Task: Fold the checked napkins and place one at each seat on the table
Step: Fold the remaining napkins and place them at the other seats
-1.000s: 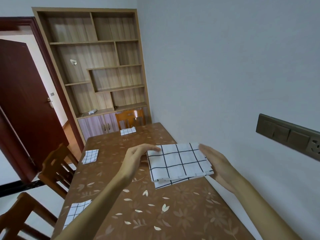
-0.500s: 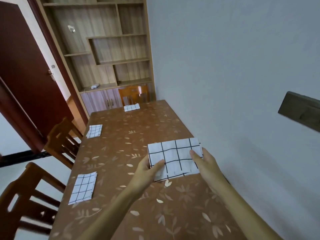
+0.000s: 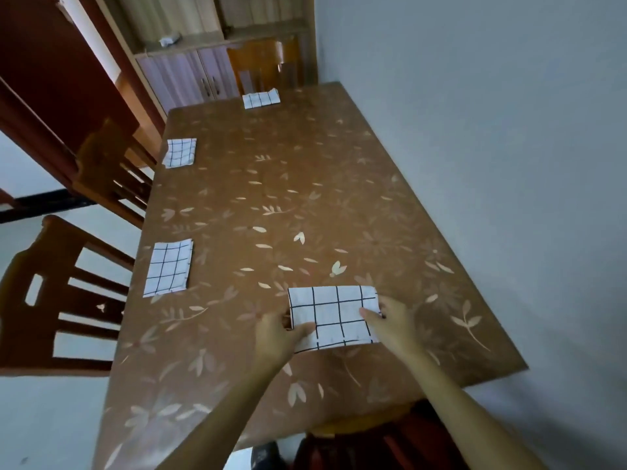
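A folded white napkin with black checks (image 3: 334, 315) sits low over the near part of the brown leaf-patterned table (image 3: 305, 198). My left hand (image 3: 276, 335) pinches its left edge and my right hand (image 3: 390, 325) grips its right edge. Three more folded checked napkins lie flat on the table: one at the near left edge (image 3: 169, 268), one at the far left edge (image 3: 179, 152), one at the far end (image 3: 261, 99).
Wooden chairs stand along the left side (image 3: 61, 300) (image 3: 112, 171) and at the far end (image 3: 268, 67). A grey wall (image 3: 492, 164) runs along the table's right edge. A cabinet (image 3: 190, 76) and a dark red door (image 3: 51, 79) are behind.
Both hands have brought the napkin down and toward me, from raised over the table's middle to the near end. The view has tilted downward.
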{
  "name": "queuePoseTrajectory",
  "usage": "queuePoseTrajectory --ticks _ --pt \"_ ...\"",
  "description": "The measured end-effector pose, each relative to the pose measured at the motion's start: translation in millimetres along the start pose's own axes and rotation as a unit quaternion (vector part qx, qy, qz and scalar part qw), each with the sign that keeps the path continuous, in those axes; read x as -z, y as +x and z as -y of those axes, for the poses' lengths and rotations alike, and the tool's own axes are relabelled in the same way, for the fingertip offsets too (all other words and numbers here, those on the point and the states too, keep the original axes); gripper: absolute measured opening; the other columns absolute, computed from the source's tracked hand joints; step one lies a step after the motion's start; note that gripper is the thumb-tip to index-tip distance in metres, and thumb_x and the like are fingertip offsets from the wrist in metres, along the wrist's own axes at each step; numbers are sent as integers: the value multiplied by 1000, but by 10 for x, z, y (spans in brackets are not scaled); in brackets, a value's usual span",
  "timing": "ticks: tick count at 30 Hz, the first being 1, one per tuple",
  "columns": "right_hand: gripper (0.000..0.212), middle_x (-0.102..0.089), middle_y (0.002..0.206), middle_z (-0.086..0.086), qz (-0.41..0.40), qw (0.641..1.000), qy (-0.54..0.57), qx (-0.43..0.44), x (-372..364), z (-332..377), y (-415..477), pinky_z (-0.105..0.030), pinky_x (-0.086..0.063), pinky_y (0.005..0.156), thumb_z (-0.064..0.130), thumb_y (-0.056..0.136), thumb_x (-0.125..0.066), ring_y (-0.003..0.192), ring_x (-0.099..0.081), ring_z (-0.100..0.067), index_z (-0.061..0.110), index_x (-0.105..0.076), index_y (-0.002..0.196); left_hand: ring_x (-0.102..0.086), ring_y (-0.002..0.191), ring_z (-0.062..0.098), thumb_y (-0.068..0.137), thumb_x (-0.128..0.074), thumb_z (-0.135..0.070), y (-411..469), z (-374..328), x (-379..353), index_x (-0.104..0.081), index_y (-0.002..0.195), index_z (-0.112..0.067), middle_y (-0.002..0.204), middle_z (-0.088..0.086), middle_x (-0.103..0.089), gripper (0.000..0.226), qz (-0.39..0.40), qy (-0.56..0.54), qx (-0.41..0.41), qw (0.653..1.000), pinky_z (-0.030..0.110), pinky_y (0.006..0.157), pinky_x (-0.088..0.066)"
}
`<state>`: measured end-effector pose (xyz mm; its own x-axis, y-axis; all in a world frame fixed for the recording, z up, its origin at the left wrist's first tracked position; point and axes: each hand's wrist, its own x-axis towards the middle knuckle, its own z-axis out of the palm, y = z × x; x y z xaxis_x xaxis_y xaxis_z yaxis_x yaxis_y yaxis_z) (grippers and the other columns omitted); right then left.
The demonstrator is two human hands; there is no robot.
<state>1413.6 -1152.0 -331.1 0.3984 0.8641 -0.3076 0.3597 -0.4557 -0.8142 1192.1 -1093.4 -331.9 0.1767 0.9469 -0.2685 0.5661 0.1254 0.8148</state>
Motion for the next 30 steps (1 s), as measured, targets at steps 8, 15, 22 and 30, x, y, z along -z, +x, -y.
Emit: queuePoseTrajectory --ticks 8,15,22,30 --pt "9 -72 91 0 68 993 -71 -72 -550 -612 -29 -22 -48 60 21 92 -68 81 -66 -18 15 -68 99 -69 75 17 75 -85 -25 -225 852 -251 -54 123 -16 91 -1 -72 58 27 77 126 989 37 65 -60" --pt "54 -53 134 -10 17 980 -194 42 -839 -795 -178 -43 -47 103 9 87 -67 123 -51 -28 10 -50 139 -43 135 34 76 -70 -56 -269 1024 -419 -20 152 -15 152 12 -32 100 29 340 6 940 41 98 -50" --pt "64 -31 162 -12 83 898 -365 232 -1219 -789 16 -44 -31 117 8 88 -65 150 -30 -29 19 -45 148 -34 145 40 90 -44 -35 -109 1118 -655 -36 151 -17 158 20 -34 64 47 409 -168 896 57 108 -40" --pt "59 -41 156 -12 107 877 -402 240 -1256 -898 2 -45 -35 115 8 85 -71 143 -41 -30 19 -51 140 -46 136 40 89 -56 -32 -103 1309 -688 -50 140 -13 149 24 -45 54 62 437 -172 881 53 102 -47"
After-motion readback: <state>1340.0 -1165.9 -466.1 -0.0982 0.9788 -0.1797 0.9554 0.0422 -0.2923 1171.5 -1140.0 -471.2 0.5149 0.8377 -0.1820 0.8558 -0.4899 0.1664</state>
